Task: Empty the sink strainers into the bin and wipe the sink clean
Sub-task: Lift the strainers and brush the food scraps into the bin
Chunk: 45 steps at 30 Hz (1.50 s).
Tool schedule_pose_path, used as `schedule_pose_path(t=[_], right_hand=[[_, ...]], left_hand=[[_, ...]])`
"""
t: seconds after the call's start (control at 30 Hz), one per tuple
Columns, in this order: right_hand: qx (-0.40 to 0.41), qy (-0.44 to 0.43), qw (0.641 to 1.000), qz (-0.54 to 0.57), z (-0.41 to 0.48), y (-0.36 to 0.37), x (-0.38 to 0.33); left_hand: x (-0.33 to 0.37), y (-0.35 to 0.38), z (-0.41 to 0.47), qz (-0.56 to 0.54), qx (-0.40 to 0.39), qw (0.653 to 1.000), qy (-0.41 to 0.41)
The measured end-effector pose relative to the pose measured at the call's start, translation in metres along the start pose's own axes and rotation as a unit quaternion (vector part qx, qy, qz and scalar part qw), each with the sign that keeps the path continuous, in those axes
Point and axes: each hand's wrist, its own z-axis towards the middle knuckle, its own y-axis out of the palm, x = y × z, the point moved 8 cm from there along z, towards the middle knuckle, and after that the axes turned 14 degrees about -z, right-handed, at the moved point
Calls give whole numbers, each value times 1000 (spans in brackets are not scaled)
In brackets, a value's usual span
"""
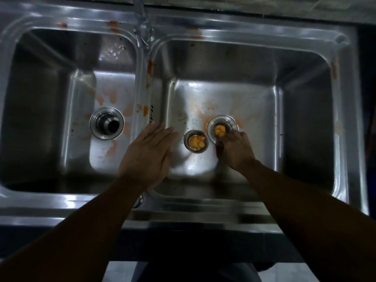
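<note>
- Grip: my right hand (236,151) has its fingertips curled onto the near rim of the round steel strainer basket (213,124) seated in the right-bowl drain. The thumb is hidden, so I judge this a pinch on the rim, not a full wrap.
- Step in hand: lifting this basket out. Best taken straight up and kept level, because the yellow-orange food chunks (220,131) heaped inside would likely spill on a tilt.
- My left hand (148,151) is spread flat with straight fingers, holding nothing, at the divider edge of the right bowl. Cannot tell whether it touches the steel.
- A second steel strainer cup (186,140) stands loose and upright on the bowl floor, between my hands and just beside the drain, also full of chunks. The free hand could carry it, so both go in one trip.
- The left-bowl drain (106,123) is open, with no basket in it.
- The double-bowl stainless steel sink (203,208) shows orange smears (149,68) on its floors, divider and rim. Wiping looks not yet done.
- Bin not in view.
</note>
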Motion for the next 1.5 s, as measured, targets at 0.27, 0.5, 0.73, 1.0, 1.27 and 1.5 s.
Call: schedule_pose_path(t=[0.27,0.5,0.73,1.0,1.27,1.5], right_hand=[[-79,15,995,-58,14,14,-5],[-20,27,998,-44,20,3,-2],[18,6,999,-37,13,-13,3],[80,18,997,1,-21,-32,11],[97,68,993,31,-46,-24,34],[70,93,993,33,-48,-16,45]], left_hand=[[0,1,0,-3,-8,1000,-5],[2,-2,2,1,-3,1000,1],[4,-3,1,5,14,1000,7],[7,-5,1,16,26,999,18],[12,-7,2,32,35,999,24],[3,-2,2,32,35,998,39]])
